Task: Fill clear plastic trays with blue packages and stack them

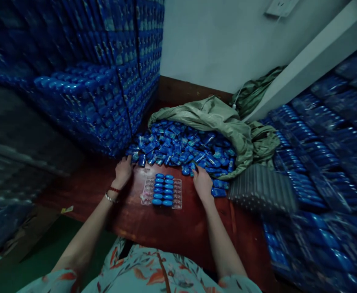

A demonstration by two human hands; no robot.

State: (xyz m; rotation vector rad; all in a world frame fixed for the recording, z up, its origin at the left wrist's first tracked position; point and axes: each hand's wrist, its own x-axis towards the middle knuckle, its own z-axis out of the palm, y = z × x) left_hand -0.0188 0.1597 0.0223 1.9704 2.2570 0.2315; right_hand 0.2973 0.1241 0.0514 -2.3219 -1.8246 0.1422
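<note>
A clear plastic tray [177, 194] lies on the red-brown table between my hands. Glossy blue oval pieces [163, 190] fill its two middle columns, while the outer columns show see-through pockets. Behind it spreads a heap of small blue packs [178, 144], spilling from a green sack [209, 116]. My left hand [123, 171] is at the heap's left front edge, fingers bent and closed against the packs; what they hold is unclear. At the heap's front, right of the tray, my right hand [202, 183] has its thumb and fingers closed on a small blue pack [193, 167].
Tall stacks of blue-filled trays [105, 93] rise on the left, and more stacks [312, 154] stand on the right. A pile of nested clear trays [262, 189] rests right of the heap. A white wall [202, 44] closes off the back of the table [172, 228].
</note>
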